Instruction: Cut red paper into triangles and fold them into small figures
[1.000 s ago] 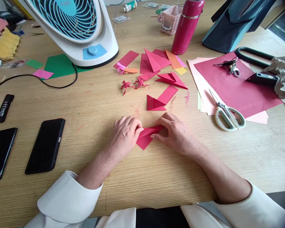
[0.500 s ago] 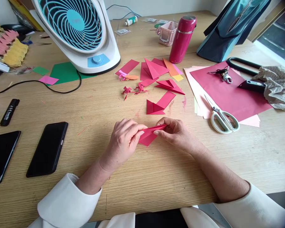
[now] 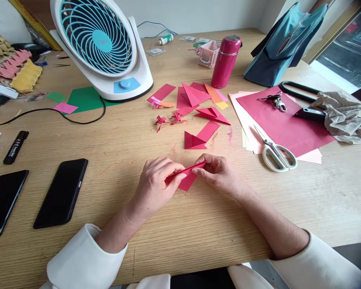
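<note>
Pinching folded red paper [image 3: 187, 182] with 2 hands [image 3: 155, 181]

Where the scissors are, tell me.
In the head view, the scissors lie to the right of the right hand, blades on the paper stack.

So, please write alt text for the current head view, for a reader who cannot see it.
A person's left hand and right hand hold folded red paper at a wooden table. Beyond lie more red papers and two small folded figures; a fan stands left, scissors lie right.
</note>
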A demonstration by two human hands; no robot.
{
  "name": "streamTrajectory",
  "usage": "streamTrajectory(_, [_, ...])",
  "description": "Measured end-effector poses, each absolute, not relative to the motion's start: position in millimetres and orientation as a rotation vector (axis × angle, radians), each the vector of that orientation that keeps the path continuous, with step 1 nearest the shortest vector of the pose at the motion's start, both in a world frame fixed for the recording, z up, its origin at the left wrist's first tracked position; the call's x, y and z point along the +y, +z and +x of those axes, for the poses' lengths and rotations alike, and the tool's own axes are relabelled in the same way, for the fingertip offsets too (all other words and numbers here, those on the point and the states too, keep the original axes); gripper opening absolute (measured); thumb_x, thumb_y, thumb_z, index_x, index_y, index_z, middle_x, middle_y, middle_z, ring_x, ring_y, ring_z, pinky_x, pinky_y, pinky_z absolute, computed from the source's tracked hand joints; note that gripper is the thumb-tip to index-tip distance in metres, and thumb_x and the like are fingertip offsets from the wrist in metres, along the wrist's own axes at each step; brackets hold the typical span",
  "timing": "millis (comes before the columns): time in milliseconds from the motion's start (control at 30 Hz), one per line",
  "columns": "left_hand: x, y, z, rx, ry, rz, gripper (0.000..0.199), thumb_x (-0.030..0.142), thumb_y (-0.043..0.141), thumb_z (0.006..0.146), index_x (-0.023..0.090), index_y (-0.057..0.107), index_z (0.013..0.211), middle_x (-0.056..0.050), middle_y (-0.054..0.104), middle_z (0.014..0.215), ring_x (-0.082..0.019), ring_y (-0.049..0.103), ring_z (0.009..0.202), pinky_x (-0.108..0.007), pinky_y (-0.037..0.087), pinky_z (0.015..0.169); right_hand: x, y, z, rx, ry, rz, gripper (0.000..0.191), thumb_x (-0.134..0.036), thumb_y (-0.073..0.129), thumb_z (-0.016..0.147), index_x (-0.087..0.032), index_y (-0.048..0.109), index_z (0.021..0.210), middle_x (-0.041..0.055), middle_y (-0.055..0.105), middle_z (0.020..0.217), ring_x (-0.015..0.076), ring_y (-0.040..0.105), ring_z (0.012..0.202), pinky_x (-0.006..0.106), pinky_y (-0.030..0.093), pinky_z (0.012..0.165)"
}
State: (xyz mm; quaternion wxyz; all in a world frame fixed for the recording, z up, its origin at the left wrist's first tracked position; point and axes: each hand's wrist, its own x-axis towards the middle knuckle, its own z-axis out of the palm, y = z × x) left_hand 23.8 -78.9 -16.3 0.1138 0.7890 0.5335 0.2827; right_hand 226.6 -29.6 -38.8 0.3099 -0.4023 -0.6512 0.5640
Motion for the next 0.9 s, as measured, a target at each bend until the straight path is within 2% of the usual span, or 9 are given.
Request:
streamTrajectory(300, [-83, -9, 20, 1.700, 0.627, 2.383, 0.008, 0.026, 0.064, 0.091, 0.025, 0.069, 0.085, 0.003, 0.072, 0.080, -0.017, 0.063, 0.080, -0.036, 0.035, 0.079, -34, -36, 223, -1.788, 1.443, -1.089, 0.019, -0.034, 0.067, 0.084, -0.015, 0.064, 0.081, -0.0006, 0.059, 0.068, 0.0107, 0.047, 0.060, 0.024, 0.035, 0.054])
streamTrajectory(533, [-81, -7, 20, 1.647, 0.684, 2.465, 0.014, 0.023, 0.056, 0.096, 0.022, 0.065, 0.085, 0.001, 0.070, 0.079, -0.017, 0.062, 0.078, -0.036, 0.035, 0.075, -33, -34, 225, -1.772, 1.547, -1.066, 0.029, -0.045, 0.068, 0.083, -0.016, 0.063, 0.083, -0.0003, 0.057, 0.069, 0.0114, 0.046, 0.061, 0.024, 0.035, 0.054])
streamTrajectory(667, [-79, 0, 14, 1.692, 0.628, 2.653, 0.015, 0.021, 0.054, 0.095, 0.024, 0.065, 0.087, 0.000, 0.071, 0.082, -0.020, 0.059, 0.079, -0.041, 0.034, 0.079, -26, -28, 235, -1.824, 1.621, -1.043, 0.038, -0.052, 0.062, 0.087, -0.015, 0.064, 0.084, -0.0024, 0.050, 0.065, 0.0094, 0.038, 0.057, 0.023, 0.029, 0.050])
streamTrajectory(900, [-81, 6, 12, 1.681, 0.575, 2.829, 0.017, 0.014, 0.054, 0.093, 0.026, 0.065, 0.089, 0.000, 0.069, 0.082, -0.021, 0.057, 0.083, -0.049, 0.030, 0.090, -23, -27, 243, -1.994, 1.549, -1.105, 0.025, -0.039, 0.063, 0.087, -0.015, 0.064, 0.078, -0.0047, 0.046, 0.058, 0.0078, 0.035, 0.051, 0.023, 0.027, 0.047])
